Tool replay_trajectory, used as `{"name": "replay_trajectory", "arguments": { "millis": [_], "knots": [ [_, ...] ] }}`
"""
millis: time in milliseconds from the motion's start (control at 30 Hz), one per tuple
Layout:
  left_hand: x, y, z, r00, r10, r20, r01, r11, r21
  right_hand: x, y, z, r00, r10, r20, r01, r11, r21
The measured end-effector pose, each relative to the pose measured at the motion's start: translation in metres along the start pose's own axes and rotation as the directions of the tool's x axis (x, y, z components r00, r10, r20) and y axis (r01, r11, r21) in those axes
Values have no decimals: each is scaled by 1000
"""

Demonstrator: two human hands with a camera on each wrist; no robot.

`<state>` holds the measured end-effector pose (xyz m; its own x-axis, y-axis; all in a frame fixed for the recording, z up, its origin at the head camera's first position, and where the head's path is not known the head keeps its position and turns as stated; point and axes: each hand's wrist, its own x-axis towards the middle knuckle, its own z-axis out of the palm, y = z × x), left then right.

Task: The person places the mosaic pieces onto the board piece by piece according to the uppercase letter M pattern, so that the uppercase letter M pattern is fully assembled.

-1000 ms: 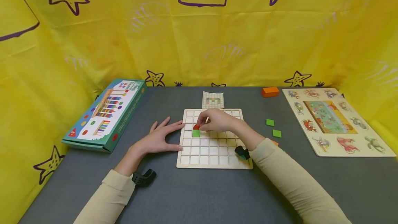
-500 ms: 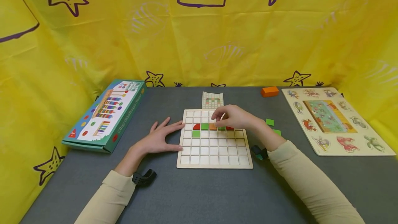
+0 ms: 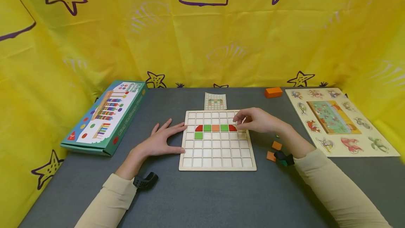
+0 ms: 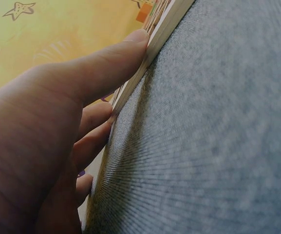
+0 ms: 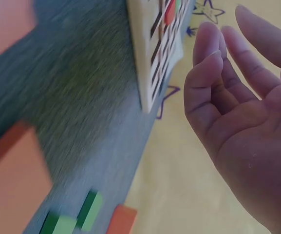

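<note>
A wooden grid board [image 3: 218, 153] lies on the grey table. One row holds a red rounded tile [image 3: 199, 128], a green tile [image 3: 207, 128], an orange tile [image 3: 216, 128], another green tile [image 3: 224, 127] and a second red tile [image 3: 232, 128]; below the left red one sits a further green tile [image 3: 198, 135]. My left hand [image 3: 160, 143] touches the board's left edge with thumb and fingertips, fingers spread. Above the board's right edge hovers my right hand [image 3: 257, 120], its fingers loosely bent, with nothing between them in the right wrist view.
Orange pieces [image 3: 276, 145] and green tiles [image 5: 89, 210] lie right of the board, partly under the right arm. A pattern card [image 3: 216, 101] is behind the board. An orange block [image 3: 273, 92] and an animal puzzle board [image 3: 341, 122] stand right; a game box [image 3: 105, 117] left.
My right hand has moved rightward from the left red tile, across the row, to the board's right edge, uncovering the row's tiles. The left hand has stayed at the board's edge.
</note>
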<state>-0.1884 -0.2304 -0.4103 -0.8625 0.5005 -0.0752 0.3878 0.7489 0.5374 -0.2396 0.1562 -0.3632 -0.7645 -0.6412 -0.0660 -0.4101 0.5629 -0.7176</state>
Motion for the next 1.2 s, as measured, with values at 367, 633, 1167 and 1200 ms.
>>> {"name": "replay_trajectory", "arguments": {
  "millis": [367,633,1167,1200],
  "knots": [
    [-2,1,-3,1000,-1,0,1,1000,-5,-28,19,-14,1000,12,-7,-12,1000,-22],
    [0,0,-2,1000,11,-2,-11,1000,3,-48,28,-20,999,41,-30,-42,998,-47],
    [0,0,0,1000,9,-3,-9,1000,7,-80,45,-29,996,84,-33,-85,996,-28],
    [0,0,0,1000,9,-1,-9,1000,7,-83,46,-29,996,86,-30,-87,996,-28]
  ]
}}
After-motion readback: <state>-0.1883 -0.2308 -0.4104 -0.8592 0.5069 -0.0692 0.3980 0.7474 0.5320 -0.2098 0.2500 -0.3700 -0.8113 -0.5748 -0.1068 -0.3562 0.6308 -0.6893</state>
